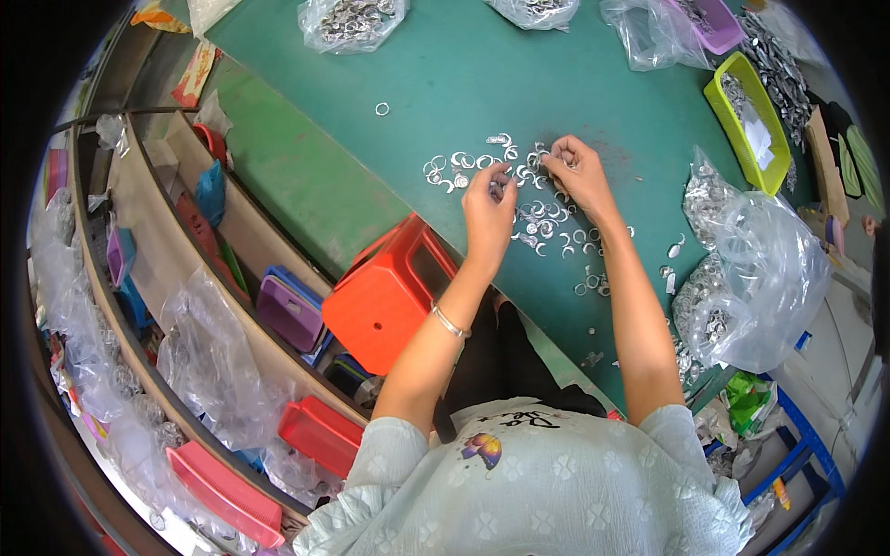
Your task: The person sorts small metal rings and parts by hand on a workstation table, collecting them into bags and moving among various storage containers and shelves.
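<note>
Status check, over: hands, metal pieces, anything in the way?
Left hand and right hand low over metal pieces, fingers bent, holds unclear. Pieces scattered loose on green table. Clear bag off right, apparently not in the way.

A red stool (375, 324) stands near brown shelves (139, 204).

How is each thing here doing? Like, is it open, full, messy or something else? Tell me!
Left hand: fingers curled; grip unclear.
Right hand: fingers bent; grip unclear.
Silver pieces: loose, scattered on the green table.
Lone ring: lying apart from the others.
Lime basket: open-topped, holding more silver pieces and white paper.
Clear bag, upper left: filled with silver pieces.
Red stool: nobody sitting on it.
Bracelet: worn.
</note>
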A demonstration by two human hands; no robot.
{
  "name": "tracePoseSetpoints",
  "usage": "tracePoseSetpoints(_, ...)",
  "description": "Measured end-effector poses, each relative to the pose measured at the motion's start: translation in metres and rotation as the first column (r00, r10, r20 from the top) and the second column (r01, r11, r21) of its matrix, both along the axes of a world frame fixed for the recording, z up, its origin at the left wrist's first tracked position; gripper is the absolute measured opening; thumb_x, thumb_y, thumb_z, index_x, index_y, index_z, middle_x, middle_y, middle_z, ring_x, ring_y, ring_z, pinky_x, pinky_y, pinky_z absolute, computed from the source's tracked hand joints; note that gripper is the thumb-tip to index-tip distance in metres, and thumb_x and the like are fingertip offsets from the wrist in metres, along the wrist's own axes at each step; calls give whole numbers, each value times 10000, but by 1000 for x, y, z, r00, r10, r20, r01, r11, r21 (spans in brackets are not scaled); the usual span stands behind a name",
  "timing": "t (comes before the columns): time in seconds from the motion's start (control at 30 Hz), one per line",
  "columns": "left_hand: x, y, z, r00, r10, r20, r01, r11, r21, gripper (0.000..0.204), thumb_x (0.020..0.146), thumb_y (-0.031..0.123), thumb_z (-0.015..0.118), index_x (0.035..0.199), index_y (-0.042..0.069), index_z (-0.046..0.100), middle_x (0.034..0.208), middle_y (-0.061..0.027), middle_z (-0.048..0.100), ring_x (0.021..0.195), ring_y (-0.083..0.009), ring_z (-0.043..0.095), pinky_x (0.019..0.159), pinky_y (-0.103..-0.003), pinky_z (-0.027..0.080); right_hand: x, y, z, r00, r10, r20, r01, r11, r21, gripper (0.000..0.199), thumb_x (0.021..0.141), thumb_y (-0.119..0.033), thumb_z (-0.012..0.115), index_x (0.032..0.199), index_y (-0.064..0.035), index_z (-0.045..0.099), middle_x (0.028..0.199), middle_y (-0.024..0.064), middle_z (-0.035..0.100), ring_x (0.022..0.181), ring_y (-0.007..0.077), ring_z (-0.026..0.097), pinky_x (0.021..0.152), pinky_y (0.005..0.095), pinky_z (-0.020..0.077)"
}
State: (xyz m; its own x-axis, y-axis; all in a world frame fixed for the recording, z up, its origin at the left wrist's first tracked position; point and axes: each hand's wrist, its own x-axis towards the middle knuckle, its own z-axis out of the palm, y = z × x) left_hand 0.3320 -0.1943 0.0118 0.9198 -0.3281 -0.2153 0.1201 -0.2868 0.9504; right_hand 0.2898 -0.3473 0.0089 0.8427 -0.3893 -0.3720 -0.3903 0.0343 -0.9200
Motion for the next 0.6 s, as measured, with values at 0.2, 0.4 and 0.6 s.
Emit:
tracePoseSetpoints(0.2, 4, -22, -11, 914, -217, 342, 126, 955, 270, 320, 656, 104, 735, 929, 4, 603, 722, -103, 524, 621, -228, 520, 555, -328, 427, -19, -5, 8, 974, -191, 118, 79, 781, 619, 89, 803, -69, 548, 825, -27, 473, 707, 80, 539, 465, 107, 465, 375, 202, 307)
tracePoseSetpoints(0.4, 4, -31, -12, 823, -329, 463, 119, 896, 427, 237, 671, 118, 712, 851, 11, 601, 787, -124, 529, 729, -304, 537, 642, -388, 435, -27, -5, 14, 945, -326, 4, 247, 723, 645, 118, 811, -115, 577, 867, -22, 530, 630, 22, 512, 454, 87, 442, 382, 196, 301)
tracePoseSetpoints(0.6, -1, -35, -15, 827, -312, 468, 130, 916, 380, 106, 713, 79, 663, 756, 5, 600, 765, -124, 516, 722, -297, 534, 636, -380, 433, -27, 3, -6, 968, -246, -49, 242, 968, -71, 151, 789, -136, 631, 870, -8, 631, 573, -20, 522, 488, 37, 437, 459, 205, 333)
